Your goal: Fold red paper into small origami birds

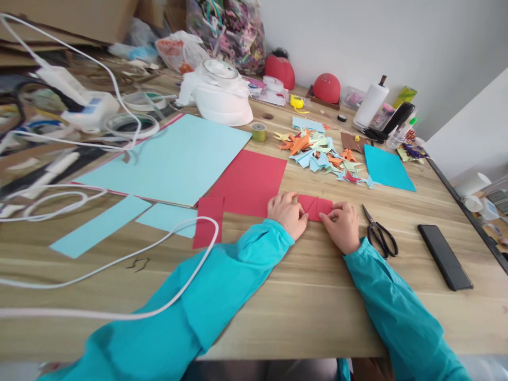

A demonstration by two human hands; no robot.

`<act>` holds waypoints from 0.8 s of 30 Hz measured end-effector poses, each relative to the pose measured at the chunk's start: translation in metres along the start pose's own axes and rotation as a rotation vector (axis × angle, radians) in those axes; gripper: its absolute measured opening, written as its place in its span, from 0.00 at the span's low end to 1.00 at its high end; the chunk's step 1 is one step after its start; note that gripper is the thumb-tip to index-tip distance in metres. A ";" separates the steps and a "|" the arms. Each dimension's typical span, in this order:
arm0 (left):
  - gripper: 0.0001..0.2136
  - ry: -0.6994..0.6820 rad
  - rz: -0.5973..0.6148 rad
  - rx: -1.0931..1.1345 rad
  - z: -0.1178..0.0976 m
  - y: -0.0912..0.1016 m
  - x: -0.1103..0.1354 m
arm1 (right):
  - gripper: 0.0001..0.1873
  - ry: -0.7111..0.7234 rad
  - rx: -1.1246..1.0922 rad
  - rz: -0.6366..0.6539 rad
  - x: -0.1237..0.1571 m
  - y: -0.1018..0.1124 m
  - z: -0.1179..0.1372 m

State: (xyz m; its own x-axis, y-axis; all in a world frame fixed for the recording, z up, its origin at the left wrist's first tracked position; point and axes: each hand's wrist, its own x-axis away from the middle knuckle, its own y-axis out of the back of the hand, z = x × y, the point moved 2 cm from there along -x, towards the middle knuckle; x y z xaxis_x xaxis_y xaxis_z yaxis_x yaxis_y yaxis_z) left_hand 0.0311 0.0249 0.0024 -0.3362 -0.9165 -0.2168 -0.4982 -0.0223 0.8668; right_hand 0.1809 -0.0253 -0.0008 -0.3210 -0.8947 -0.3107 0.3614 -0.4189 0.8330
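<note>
A small folded piece of red paper (pixel 316 205) with diagonal creases lies flat on the wooden table between my hands. My left hand (pixel 288 214) presses on its left end, fingers curled and thumb at the lower edge. At the right end, my right hand (pixel 341 227) pinches the lower corner between thumb and fingers. A larger red sheet (pixel 254 182) lies just left of my left hand, partly beneath it. Black-handled scissors (pixel 379 233) rest right of my right hand, not touched.
Behind my hands is a pile of folded paper shapes (pixel 317 151). A blue sheet (pixel 389 166) and a phone (pixel 445 256) lie to the right. Light blue sheets (pixel 170 156) and a red strip (pixel 208 222) are leftward. A white cable (pixel 190 275) loops over my left sleeve.
</note>
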 end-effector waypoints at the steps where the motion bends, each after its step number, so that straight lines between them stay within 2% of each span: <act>1: 0.06 0.001 0.000 -0.001 0.000 0.000 0.000 | 0.14 0.000 -0.003 -0.004 0.000 0.000 0.000; 10: 0.06 0.003 -0.002 -0.001 0.000 0.000 0.001 | 0.14 -0.037 0.006 -0.051 0.001 0.003 0.003; 24: 0.06 -0.002 -0.015 0.001 0.001 -0.002 0.000 | 0.15 0.012 0.007 -0.079 0.000 0.002 0.000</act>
State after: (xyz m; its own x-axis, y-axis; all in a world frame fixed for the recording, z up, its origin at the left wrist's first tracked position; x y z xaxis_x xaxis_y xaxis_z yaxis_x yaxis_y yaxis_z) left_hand 0.0310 0.0250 0.0003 -0.3303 -0.9153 -0.2304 -0.5037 -0.0355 0.8632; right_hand 0.1811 -0.0264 0.0008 -0.3376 -0.8609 -0.3807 0.3293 -0.4869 0.8090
